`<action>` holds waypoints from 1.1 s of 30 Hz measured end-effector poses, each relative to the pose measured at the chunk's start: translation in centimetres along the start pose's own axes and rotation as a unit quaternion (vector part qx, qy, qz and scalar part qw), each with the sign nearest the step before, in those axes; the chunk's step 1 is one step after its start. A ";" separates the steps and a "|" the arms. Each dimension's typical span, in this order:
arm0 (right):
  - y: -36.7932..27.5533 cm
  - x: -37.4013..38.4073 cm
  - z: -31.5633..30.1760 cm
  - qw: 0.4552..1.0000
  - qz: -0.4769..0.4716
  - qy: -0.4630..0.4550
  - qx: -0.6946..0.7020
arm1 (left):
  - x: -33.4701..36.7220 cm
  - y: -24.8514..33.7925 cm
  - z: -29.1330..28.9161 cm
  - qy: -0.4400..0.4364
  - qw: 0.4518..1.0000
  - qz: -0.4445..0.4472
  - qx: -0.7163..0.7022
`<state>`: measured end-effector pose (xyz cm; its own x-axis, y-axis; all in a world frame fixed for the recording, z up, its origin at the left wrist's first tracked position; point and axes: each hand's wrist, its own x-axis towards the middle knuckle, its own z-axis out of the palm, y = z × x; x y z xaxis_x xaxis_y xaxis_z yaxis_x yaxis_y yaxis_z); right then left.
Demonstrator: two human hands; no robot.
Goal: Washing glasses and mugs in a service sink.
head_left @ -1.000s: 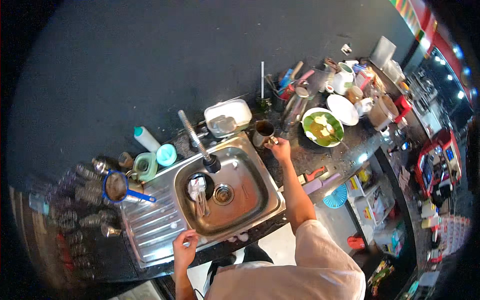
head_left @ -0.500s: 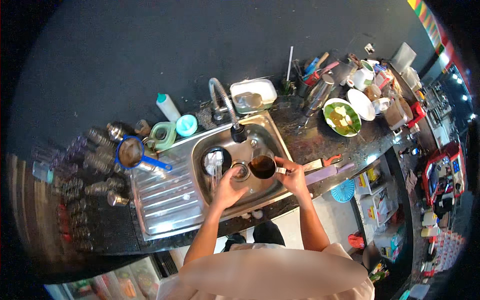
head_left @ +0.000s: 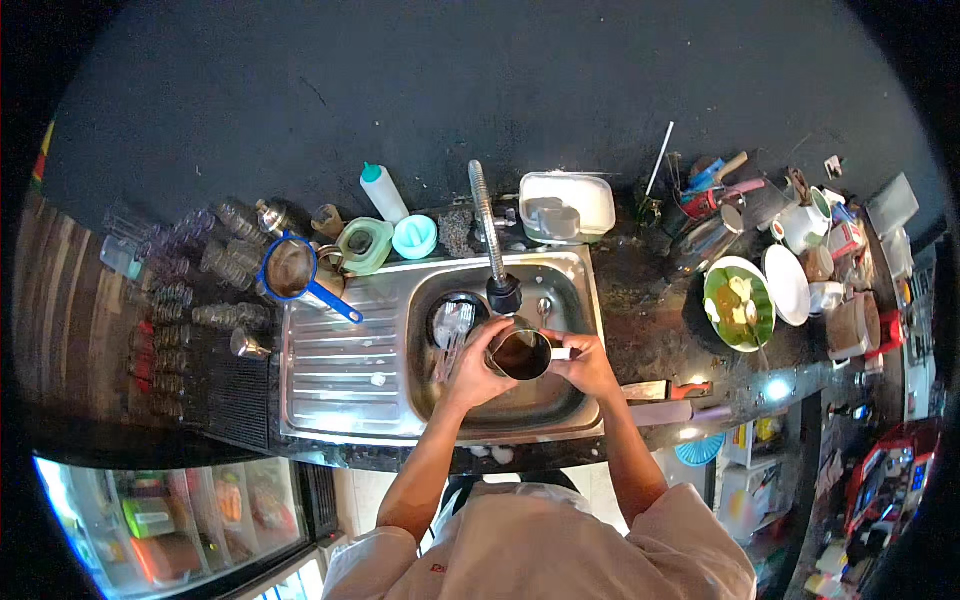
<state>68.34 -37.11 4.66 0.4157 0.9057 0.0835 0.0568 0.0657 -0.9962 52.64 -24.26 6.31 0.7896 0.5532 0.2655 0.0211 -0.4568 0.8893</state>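
Metal jug (head_left: 521, 354): had travelled from the counter (head_left: 640, 335) just beyond the sink's right edge, where it stood one second earlier, to above the sink (head_left: 560, 405); the left hand, which had joined it, was on its side.
Glasses (head_left: 172, 345): stood in rows at the counter's left end.
Strainer (head_left: 290, 267): lay at the drainboard's back left corner, its blue handle reaching over the ridges.
Drainboard (head_left: 340, 362): formed the sink's left side.
Green container (head_left: 365, 243): sat behind the drainboard's back edge, with a squeeze bottle (head_left: 383, 192) and a turquoise piece (head_left: 415, 237) just beside it.
Black dish (head_left: 452, 318): was in the basin's back left part, pale utensils lying over it.
Left hand (head_left: 480, 368): cupped the jug's left side, grasping it.
Faucet (head_left: 484, 212): arched from the sink's back edge, its dark head just behind the jug.
Jug mouth: faced up, dark inside; whether it held liquid could not be told.
Plastic tub (head_left: 567, 208): stood behind the sink's back right corner.
Right hand (head_left: 588, 368): gripped the jug's handle.
Knife (head_left: 662, 390): lay near the counter's front edge, right of the sink, beside a purple tool (head_left: 665, 413).
Leaf-lined bowl (head_left: 740, 303): stood farther right, next to a white plate (head_left: 785, 285).
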 end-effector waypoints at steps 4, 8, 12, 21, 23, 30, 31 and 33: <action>-1.0 1.1 -0.8 0.999 0.038 -0.011 -0.027 | 0.3 0.1 1.4 0.042 0.999 -0.029 -0.009; 1.9 1.7 -2.3 0.985 0.072 -0.111 -0.114 | 0.3 -1.3 2.7 0.028 0.991 -0.096 -0.085; 1.8 9.7 -4.9 0.975 0.025 -0.167 -0.142 | -0.7 -4.1 3.8 0.059 0.979 -0.134 -0.140; 2.1 24.3 1.4 0.875 0.022 -0.071 -0.478 | 0.3 -3.9 2.8 0.142 0.977 -0.140 -0.078; 2.7 21.8 2.9 0.872 0.056 -0.074 -0.480 | 0.1 -3.5 1.9 0.155 0.973 -0.131 -0.107; 7.3 13.3 0.9 0.999 0.037 -0.008 0.031 | 1.1 -3.7 2.1 0.154 0.970 -0.152 -0.113; 6.5 11.0 1.6 0.990 0.115 0.026 0.081 | 0.5 -4.7 2.0 0.171 0.973 -0.142 -0.068; 7.8 7.3 3.1 0.983 0.100 0.144 0.052 | 0.6 -5.6 2.3 0.146 0.976 -0.153 -0.048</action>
<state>69.02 -28.67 -2.61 0.6496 0.7498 -0.1259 -0.1396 -0.0451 -0.9892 54.46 -22.98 0.64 0.5472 0.8345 0.0647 0.1591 -0.1795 0.9708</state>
